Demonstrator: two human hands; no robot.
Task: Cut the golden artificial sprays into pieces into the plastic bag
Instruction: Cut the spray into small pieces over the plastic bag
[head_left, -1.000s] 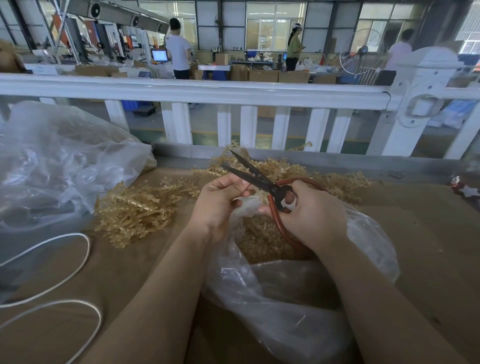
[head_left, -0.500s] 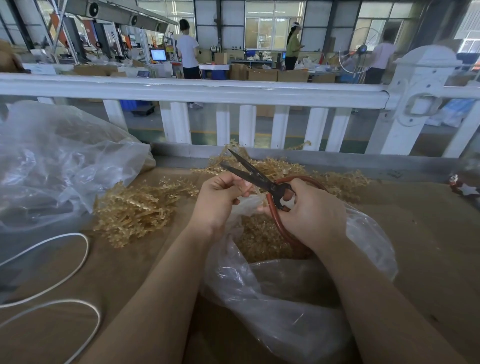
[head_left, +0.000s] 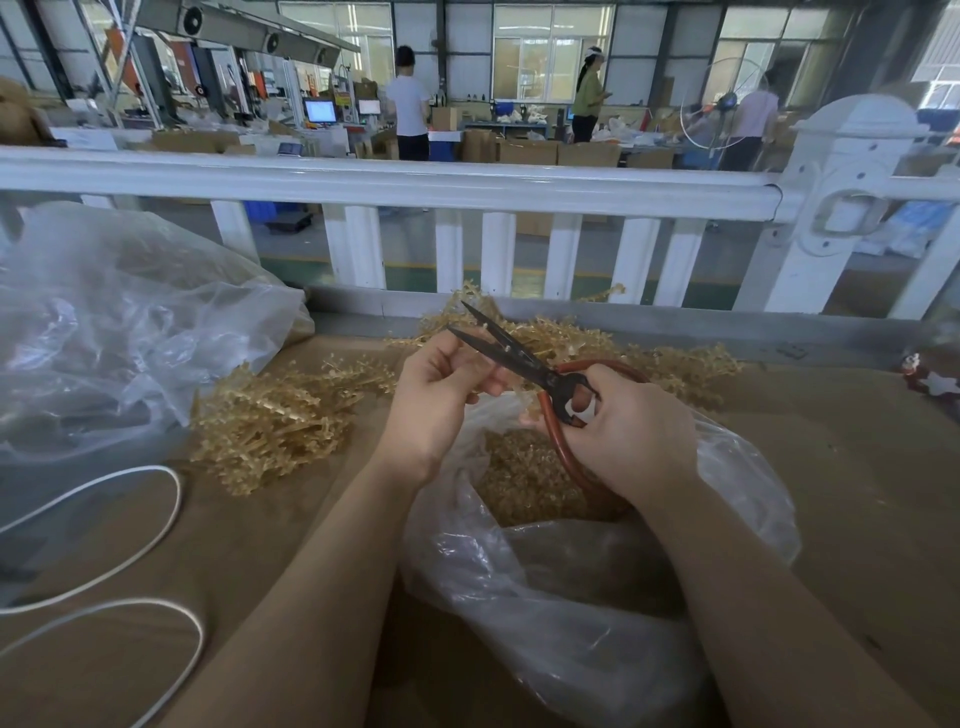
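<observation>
My right hand (head_left: 626, 431) grips the red-brown handles of large black scissors (head_left: 511, 356), whose blades stand apart and point up-left. My left hand (head_left: 439, 395) pinches a small golden sprig (head_left: 493, 332) up between the blades. Under both hands lies an open clear plastic bag (head_left: 571, 597) with a heap of cut golden pieces (head_left: 524, 473) inside. A pile of whole golden sprays (head_left: 275, 421) lies on the brown table left of my left hand. More sprays (head_left: 675, 364) lie behind the scissors.
A big crumpled clear bag (head_left: 119, 332) fills the left side. White cord loops (head_left: 130, 551) lie at the front left. A white railing (head_left: 467, 182) borders the table's far edge. A small red and white ornament (head_left: 932, 382) sits at the far right. People work in the hall beyond.
The hands and scissors have barely shifted. In the hall behind, the person in white has walked to the right.
</observation>
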